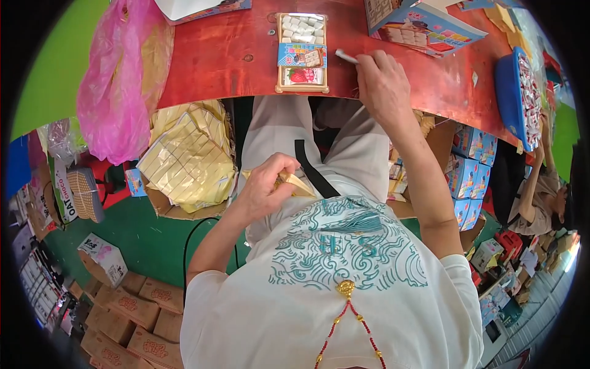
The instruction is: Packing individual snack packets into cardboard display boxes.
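At the front edge of the red table (221,49) lies a narrow cream tray (327,83). White marshmallow-like candies (302,27) fill its far part, a blue printed label band (289,54) crosses its middle, and a strawberry-printed packet (302,76) sits in its near part. My right hand (384,83), just right of the tray, is closed in a pinch on a small white piece (345,56) whose kind I cannot make out. Low over my lap, my left hand (268,187) is closed around a cream-yellow piece (296,183), partly hidden by the fingers.
Printed blue display boxes (424,34) stand at the back right. A blue basket of small packets (516,98) is at the right edge. Pink plastic bags (114,92) hang at left. Below the table sits a carton of yellow wrappers (190,160). Another person (541,190) is at far right.
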`<state>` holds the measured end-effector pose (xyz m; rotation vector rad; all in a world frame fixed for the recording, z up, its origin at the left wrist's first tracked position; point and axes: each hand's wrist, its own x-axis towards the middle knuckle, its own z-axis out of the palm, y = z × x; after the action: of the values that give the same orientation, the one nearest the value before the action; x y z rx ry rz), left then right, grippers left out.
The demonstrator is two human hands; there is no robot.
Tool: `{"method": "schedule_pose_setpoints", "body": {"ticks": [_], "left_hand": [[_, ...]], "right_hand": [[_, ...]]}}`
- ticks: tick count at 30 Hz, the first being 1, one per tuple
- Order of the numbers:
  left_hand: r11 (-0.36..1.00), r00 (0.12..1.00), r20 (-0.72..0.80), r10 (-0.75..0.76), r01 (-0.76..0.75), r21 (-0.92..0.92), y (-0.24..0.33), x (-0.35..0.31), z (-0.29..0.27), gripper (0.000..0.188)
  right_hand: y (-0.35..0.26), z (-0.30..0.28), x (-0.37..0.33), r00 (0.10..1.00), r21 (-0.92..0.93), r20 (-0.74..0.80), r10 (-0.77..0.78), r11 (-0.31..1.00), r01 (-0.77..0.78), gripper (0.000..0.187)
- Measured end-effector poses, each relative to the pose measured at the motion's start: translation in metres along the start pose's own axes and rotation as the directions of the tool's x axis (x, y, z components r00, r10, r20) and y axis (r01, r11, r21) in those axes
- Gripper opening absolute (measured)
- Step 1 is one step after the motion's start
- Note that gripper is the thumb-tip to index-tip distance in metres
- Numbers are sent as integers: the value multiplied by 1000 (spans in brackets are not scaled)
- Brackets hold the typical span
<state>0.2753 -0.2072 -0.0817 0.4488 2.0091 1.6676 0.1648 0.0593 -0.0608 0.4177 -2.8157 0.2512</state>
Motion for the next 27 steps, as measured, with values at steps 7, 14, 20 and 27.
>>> {"method": "schedule_pose_setpoints", "body": {"ticks": [7, 14, 20, 27], "left_hand": [[995, 995, 53, -89, 86, 55, 3, 0, -5, 21], [999, 999, -5, 33, -33, 11, -2, 3, 1, 22], [1000, 1000, 10, 4, -4, 15, 1, 4, 2, 23], [1000, 1000, -3, -7, 7, -1, 1, 3, 0, 22]], "right_hand": [[-67, -59, -48, 902, 723, 397, -170, 664, -193, 8], [-76, -51, -55, 772, 600, 555, -310, 792, -113, 7], [-86, -44, -52, 614, 484, 722, -320, 867, -116, 11], [-95, -41, -50, 734, 607, 659, -164, 692, -391, 11]]}}
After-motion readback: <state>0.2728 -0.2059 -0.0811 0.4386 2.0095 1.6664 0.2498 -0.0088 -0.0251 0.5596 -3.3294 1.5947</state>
